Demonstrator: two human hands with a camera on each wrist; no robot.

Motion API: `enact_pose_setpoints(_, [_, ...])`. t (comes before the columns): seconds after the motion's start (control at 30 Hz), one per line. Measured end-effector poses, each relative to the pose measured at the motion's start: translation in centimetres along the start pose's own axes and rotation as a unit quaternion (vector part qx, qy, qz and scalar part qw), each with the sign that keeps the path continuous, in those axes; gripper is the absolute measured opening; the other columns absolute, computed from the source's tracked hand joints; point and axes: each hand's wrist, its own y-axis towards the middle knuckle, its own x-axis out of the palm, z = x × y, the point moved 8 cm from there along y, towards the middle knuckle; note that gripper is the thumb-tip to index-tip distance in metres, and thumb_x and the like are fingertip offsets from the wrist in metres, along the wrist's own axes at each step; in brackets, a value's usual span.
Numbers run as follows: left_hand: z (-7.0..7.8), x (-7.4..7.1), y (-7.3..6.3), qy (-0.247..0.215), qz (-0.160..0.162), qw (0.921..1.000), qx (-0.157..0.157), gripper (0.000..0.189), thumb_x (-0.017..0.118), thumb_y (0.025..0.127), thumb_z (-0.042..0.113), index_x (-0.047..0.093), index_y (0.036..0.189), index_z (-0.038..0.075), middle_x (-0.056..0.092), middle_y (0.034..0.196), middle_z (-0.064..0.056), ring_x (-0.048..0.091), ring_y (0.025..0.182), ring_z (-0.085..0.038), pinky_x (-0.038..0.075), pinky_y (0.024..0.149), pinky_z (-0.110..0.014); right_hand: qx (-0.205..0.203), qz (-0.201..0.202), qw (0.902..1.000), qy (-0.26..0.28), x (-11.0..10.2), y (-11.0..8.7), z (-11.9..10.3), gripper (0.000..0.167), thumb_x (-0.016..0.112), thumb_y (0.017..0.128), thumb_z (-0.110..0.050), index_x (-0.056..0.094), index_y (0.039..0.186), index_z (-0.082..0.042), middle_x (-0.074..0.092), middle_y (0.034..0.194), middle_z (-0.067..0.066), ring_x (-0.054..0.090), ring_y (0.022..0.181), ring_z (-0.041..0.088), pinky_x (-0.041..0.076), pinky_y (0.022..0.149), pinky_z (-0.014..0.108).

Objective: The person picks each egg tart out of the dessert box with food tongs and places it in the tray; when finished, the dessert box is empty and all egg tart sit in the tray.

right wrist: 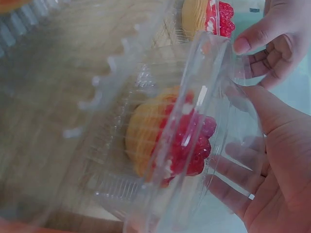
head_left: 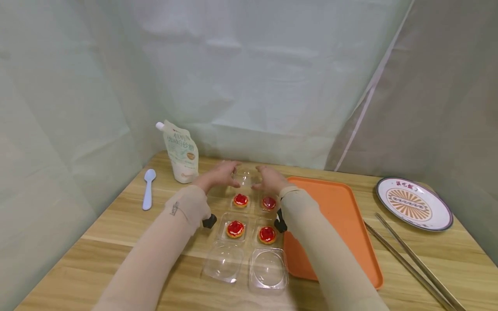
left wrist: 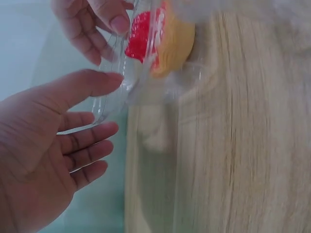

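Observation:
My left hand and right hand face each other at the back of the table, over clear plastic boxes. Between them stands a raised clear plastic lid, its edges between thumb and fingers on both sides. In the left wrist view my left thumb meets the lid edge. In the right wrist view the right fingers show through clear plastic. Just below the hands sit a red-topped tart on the left and a second tart on the right, each in a box.
Nearer me are two more boxed tarts, left and right, their lids folded toward me. An orange tray lies right, with metal tongs and a plate beyond. A pouch and spoon are left.

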Motion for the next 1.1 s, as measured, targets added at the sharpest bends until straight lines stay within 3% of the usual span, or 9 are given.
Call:
enact_pose_setpoints(0.2, [-1.1, 0.8, -0.2, -0.054, -0.036, 0.9979, 0.009, 0.076, 0.075, 0.080, 0.019, 0.037, 0.139, -0.010, 0.059, 0.117, -0.023, 0.054, 0.116, -0.037, 0.047, 0.100, -0.047, -0.004, -0.027, 0.9996, 0.007, 0.7, 0.1, -0.1, 0.067, 0.066, 0.090, -0.031, 0.040, 0.144, -0.001, 0.047, 0.146, 0.015, 0.045, 0.135, 0.031, 0.034, 0.115, 0.041])
enact_pose_setpoints(0.37, [-1.5, 1.2, -0.5, -0.076, -0.058, 0.9954, -0.002, 0.078, 0.072, 0.082, 0.022, 0.033, 0.141, -0.010, 0.054, 0.128, -0.028, 0.051, 0.122, -0.040, 0.043, 0.105, -0.048, -0.006, -0.037, 0.9993, 0.003, 1.1, 0.3, 0.0, 0.063, 0.063, 0.091, -0.032, 0.042, 0.142, -0.001, 0.049, 0.145, 0.015, 0.046, 0.134, 0.031, 0.034, 0.115, 0.041])
enact_pose_setpoints(0.67, [-1.6, 1.3, -0.4, -0.074, -0.070, 0.9948, -0.012, 0.080, 0.071, 0.084, 0.025, 0.030, 0.145, -0.006, 0.051, 0.134, -0.028, 0.049, 0.126, -0.040, 0.042, 0.107, -0.048, -0.006, -0.043, 0.9991, 0.000, 1.1, 0.1, 0.0, 0.060, 0.062, 0.093, -0.032, 0.045, 0.141, -0.001, 0.053, 0.141, 0.016, 0.048, 0.132, 0.031, 0.037, 0.113, 0.041])
enact_pose_setpoints(0.87, [-1.1, 0.7, -0.9, -0.073, -0.055, 0.9957, -0.015, 0.080, 0.072, 0.084, 0.024, 0.029, 0.147, -0.002, 0.044, 0.142, -0.027, 0.044, 0.130, -0.041, 0.039, 0.108, -0.052, -0.006, -0.040, 0.9992, 0.004, 0.6, -0.4, -0.1, 0.060, 0.061, 0.093, -0.032, 0.043, 0.142, -0.001, 0.051, 0.142, 0.017, 0.048, 0.132, 0.033, 0.037, 0.113, 0.043])
enact_pose_setpoints(1.1, [0.2, -0.6, -1.4, -0.020, -0.008, 0.9998, 0.005, 0.076, 0.073, 0.084, 0.029, 0.036, 0.146, 0.004, 0.043, 0.144, -0.022, 0.035, 0.135, -0.040, 0.032, 0.111, -0.056, -0.023, -0.026, 0.9989, 0.033, -0.6, -1.2, -0.5, 0.061, 0.059, 0.094, -0.031, 0.040, 0.144, -0.001, 0.047, 0.145, 0.017, 0.046, 0.134, 0.033, 0.036, 0.114, 0.044])
